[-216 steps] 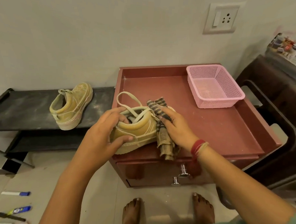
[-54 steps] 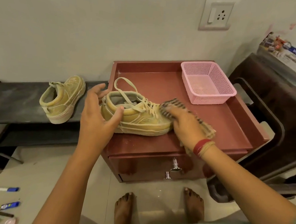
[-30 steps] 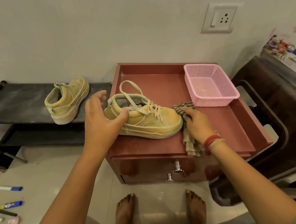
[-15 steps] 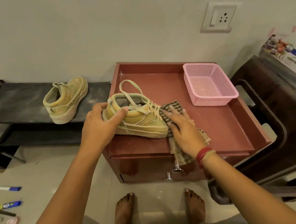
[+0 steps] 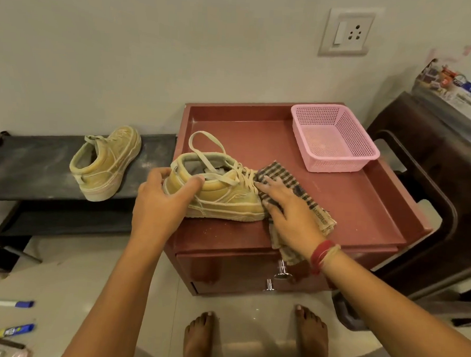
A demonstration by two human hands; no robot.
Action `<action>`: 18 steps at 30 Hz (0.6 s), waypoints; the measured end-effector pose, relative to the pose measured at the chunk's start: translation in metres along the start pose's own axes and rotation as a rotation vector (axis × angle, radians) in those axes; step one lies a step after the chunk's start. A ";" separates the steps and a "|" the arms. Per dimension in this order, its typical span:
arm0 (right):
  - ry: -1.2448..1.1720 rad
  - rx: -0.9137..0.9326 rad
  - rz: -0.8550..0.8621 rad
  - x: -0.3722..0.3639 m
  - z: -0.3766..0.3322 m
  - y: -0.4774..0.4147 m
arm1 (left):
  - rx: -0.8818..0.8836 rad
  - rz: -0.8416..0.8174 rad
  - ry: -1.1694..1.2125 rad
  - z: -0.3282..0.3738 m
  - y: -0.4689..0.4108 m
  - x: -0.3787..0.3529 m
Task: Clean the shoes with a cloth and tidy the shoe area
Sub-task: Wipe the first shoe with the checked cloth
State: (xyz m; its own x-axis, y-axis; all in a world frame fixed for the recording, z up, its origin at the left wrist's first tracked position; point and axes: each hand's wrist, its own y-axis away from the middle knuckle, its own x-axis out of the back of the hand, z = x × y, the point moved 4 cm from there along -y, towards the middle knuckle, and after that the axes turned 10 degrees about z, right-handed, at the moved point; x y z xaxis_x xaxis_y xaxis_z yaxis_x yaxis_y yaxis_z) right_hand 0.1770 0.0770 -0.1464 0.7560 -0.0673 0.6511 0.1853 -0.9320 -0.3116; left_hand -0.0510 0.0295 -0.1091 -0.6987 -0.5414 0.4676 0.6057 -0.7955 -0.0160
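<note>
A dusty tan sneaker stands upright on the red cabinet top, toe pointing right, laces loose. My left hand grips its heel. My right hand presses a brown checked cloth over the toe, which the cloth hides. Part of the cloth hangs over the cabinet's front edge. The second tan sneaker sits on the low black rack to the left, heel toward me.
A pink mesh basket stands at the cabinet's back right. A dark chair with a printed box is on the right. Markers lie on the floor at lower left. My bare feet stand before the drawer knobs.
My right hand has kept rubbing the cloth back and forth over the sneaker's toe. The left hand closed from open onto the heel about half a second ago and holds it still.
</note>
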 end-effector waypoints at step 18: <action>-0.054 -0.217 0.033 -0.005 0.024 -0.016 | 0.026 -0.099 0.061 0.000 0.003 0.001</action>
State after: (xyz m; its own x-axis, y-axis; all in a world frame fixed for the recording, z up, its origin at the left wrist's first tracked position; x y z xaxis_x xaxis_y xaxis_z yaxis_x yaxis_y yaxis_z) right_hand 0.1853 0.1003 -0.1608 0.7929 -0.0859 0.6033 0.0244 -0.9848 -0.1722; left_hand -0.0498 0.0268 -0.1089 -0.7769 -0.4772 0.4107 0.5422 -0.8387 0.0511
